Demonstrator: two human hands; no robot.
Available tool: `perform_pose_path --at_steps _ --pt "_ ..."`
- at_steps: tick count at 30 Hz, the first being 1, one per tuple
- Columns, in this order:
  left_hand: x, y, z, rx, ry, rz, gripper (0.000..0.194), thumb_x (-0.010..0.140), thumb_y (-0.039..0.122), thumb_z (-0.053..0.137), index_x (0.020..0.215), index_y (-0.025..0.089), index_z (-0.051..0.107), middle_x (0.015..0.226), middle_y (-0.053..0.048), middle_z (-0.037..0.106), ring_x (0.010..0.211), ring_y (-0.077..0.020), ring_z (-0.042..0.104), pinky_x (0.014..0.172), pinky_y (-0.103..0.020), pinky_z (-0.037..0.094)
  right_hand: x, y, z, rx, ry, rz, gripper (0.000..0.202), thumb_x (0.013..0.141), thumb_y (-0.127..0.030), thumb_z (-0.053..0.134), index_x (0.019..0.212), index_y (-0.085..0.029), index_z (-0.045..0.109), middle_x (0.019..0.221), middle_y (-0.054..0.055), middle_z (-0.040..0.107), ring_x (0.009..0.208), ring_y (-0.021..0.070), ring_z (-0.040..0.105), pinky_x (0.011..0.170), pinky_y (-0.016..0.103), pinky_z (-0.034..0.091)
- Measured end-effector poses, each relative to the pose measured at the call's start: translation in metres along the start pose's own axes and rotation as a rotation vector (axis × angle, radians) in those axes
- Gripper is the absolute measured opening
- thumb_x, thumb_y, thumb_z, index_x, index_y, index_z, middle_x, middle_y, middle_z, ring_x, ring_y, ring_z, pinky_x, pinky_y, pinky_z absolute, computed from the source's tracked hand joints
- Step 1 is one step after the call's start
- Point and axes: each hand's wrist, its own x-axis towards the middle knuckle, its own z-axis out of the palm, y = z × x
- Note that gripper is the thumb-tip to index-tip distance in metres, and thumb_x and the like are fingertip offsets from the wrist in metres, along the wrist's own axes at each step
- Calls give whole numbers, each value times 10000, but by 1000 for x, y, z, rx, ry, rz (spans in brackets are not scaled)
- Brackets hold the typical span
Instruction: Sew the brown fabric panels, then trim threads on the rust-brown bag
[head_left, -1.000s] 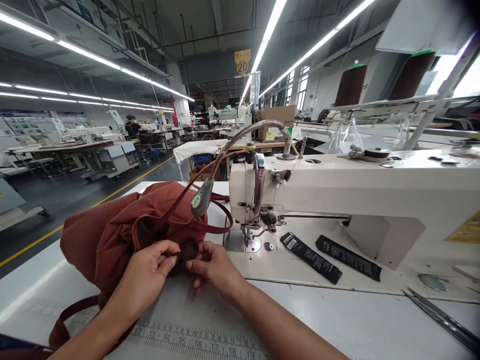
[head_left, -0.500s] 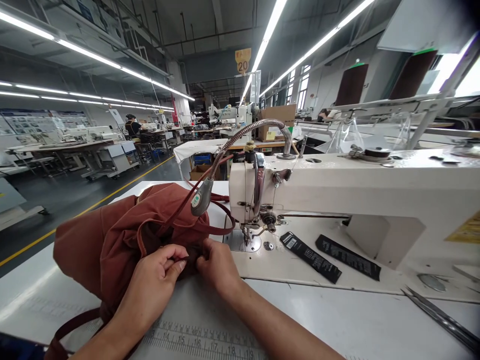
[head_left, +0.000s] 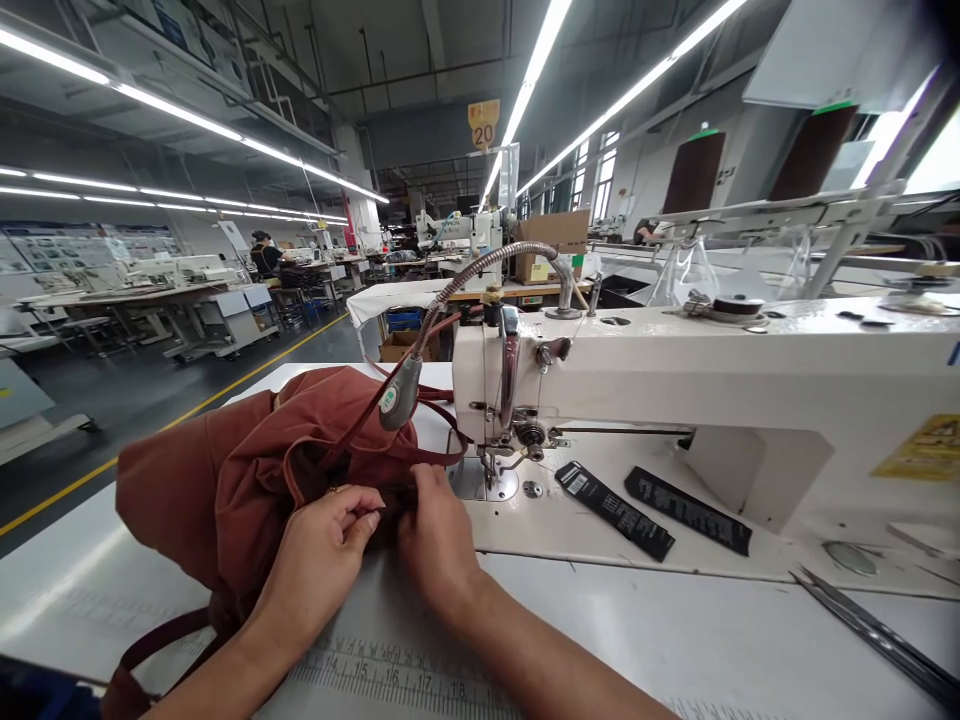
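A rust-red fabric bag (head_left: 259,450) lies bunched on the left of the white table, with thin straps and a dark brown inside showing at its near edge. My left hand (head_left: 330,545) is closed in a pinch on the dark fabric of that edge. Beside it, my right hand (head_left: 442,540) curls its fingers over the same dark fabric, its fingertips partly hidden. Just right of my hands is the needle area (head_left: 491,478) of a white sewing machine (head_left: 637,375). One thin bag strap (head_left: 442,460) loops close to the presser foot.
Two black printed labels (head_left: 615,510) (head_left: 690,508) lie on the machine bed. Scissors (head_left: 877,635) rest at the right. A bendy lamp (head_left: 401,395) hangs over the bag. Ruler marks (head_left: 405,680) run along the table's front. A co-worker (head_left: 264,255) sits far left.
My right hand has lifted slightly and its fingers have shifted over the dark fabric. The left hand keeps its pinch and moves slightly right with the bag. The view has shifted a little.
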Motion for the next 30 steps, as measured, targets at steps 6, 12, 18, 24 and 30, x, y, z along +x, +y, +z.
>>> perform_pose_path --at_steps 6,12,18,24,30 --pt "1 3 -4 -28 -12 7 185 721 249 453 830 180 586 818 -23 629 753 -171 592 708 -263 444 -15 -9 -1 78 -9 -337 338 669 -21 411 944 -193 503 918 42 489 824 176 484 714 276 410" --pt "-1 -1 -1 -145 -37 10 57 733 227 473 759 187 504 731 14 565 702 -141 575 660 -232 444 -7 -4 3 148 -63 -262 285 633 12 414 829 -170 512 853 30 488 773 152 494 686 255 418" --pt "-3 -3 1 -167 -38 37 38 751 204 466 784 192 477 771 16 537 736 -129 572 692 -225 443 -7 -3 -1 211 -93 -244 266 640 -7 458 833 -166 550 872 29 460 777 141 493 700 246 417" --pt "-1 -5 -1 -157 -55 45 33 762 213 452 776 193 473 756 16 537 723 -134 566 674 -226 441 -4 -5 -1 63 -144 -218 198 677 -75 493 839 -161 568 862 44 478 743 158 503 658 260 410" --pt "0 -4 4 -106 -46 56 49 741 198 450 721 181 491 694 16 543 660 -131 548 611 -219 436 -1 0 7 -30 -197 -185 226 685 -81 476 867 -148 592 771 53 539 651 167 501 604 263 386"
